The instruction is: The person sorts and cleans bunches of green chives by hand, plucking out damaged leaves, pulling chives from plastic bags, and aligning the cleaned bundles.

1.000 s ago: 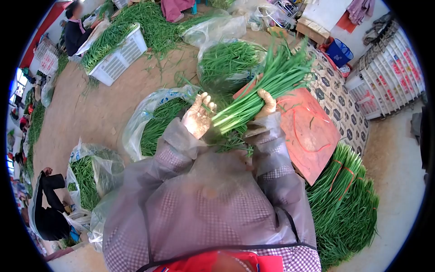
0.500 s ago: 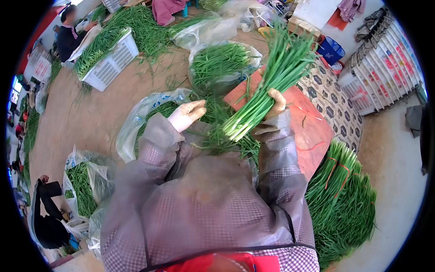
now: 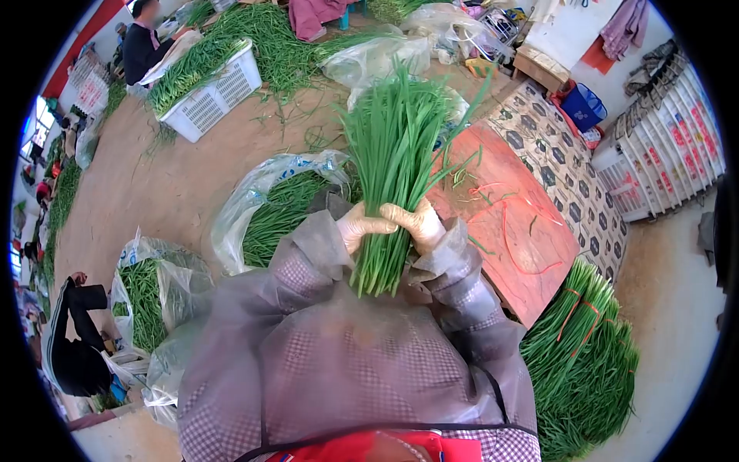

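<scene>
A thick bunch of garlic chives (image 3: 396, 146) stands upright in front of my chest, its pale cut ends pointing down toward me and its leaves fanning away. My left hand (image 3: 360, 225), in a thin pale glove, wraps its left side. From the right, my right hand (image 3: 416, 223), gloved too, grips the same bunch, and the thumbs meet across the stems. Just right of the bunch is a reddish board (image 3: 512, 223) with loose leaves and red ties on it. To the left, an open plastic bag (image 3: 231, 223) holds more chives.
Tied chive bundles (image 3: 581, 354) are piled at my right. A white crate (image 3: 212, 92) of chives stands far left near a seated person (image 3: 145, 46). Another bag of chives (image 3: 142, 300) lies at lower left. White crates (image 3: 666, 131) and a blue basket (image 3: 583, 106) are at right.
The bunch has moved left and turned from slanting to upright in front of me. My left hand, empty before, has closed on it beside my right hand. My view has shifted slightly.
</scene>
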### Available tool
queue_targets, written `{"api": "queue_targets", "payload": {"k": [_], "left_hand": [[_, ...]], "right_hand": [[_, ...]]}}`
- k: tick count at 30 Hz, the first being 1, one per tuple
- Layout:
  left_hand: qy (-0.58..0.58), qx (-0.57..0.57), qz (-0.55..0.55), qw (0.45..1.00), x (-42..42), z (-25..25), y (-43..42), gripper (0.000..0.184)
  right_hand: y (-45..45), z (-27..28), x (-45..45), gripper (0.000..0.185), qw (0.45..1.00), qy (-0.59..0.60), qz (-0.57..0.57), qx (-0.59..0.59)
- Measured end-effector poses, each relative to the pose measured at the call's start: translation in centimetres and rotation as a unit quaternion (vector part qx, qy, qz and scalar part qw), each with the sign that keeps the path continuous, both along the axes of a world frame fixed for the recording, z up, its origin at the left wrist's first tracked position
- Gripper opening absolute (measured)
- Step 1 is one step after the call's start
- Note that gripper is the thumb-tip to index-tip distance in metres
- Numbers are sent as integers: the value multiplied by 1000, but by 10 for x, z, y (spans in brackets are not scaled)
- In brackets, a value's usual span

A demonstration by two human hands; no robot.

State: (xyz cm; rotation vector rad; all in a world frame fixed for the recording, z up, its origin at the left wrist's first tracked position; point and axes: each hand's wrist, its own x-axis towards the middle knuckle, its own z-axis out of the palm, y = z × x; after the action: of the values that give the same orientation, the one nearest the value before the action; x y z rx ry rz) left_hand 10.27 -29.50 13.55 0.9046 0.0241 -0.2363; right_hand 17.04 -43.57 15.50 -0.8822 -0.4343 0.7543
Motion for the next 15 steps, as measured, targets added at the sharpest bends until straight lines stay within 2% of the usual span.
{"api": "queue_targets", "payload": {"k": [2, 4, 5, 6, 7, 8, 10, 11, 12, 14, 15], "left_hand": [[74, -17, -20, 997, -5, -13, 7, 63], [57, -43, 0, 997, -9, -16, 7, 61], [48, -50, -32, 997, -9, -29, 13, 60], [40, -56, -64, 996, -9, -26, 14, 59], [22, -51, -40, 998, -13, -18, 11, 47], [19, -51, -41, 998, -13, -19, 13, 47], [-40, -19, -103, 994, -12, -13, 16, 37], [-59, 5, -32, 998, -15, -9, 10, 32], [-64, 5, -33, 997, -17, -8, 10, 32], [-16, -30, -53, 998, -23, -7, 10, 31], [-20, -30, -55, 998, -27, -3, 9, 31]], "right_hand": [[3, 7, -6, 50, 996, -41, -27, -72], [7, 5, -8, 52, 994, -75, -43, -67], [8, -10, -1, 56, 952, -258, -102, -128], [8, -14, 2, 59, 908, -360, -115, -178], [9, -17, 5, 63, 847, -460, -138, -229], [9, -20, 7, 67, 776, -545, -166, -271], [18, -15, -4, 73, 869, -428, -168, -183], [16, -9, -11, 69, 905, -374, -134, -153], [16, -6, -11, 69, 903, -379, -135, -152], [12, -1, -11, 65, 914, -333, -20, -230], [12, 1, -9, 64, 926, -297, 31, -230]]}}
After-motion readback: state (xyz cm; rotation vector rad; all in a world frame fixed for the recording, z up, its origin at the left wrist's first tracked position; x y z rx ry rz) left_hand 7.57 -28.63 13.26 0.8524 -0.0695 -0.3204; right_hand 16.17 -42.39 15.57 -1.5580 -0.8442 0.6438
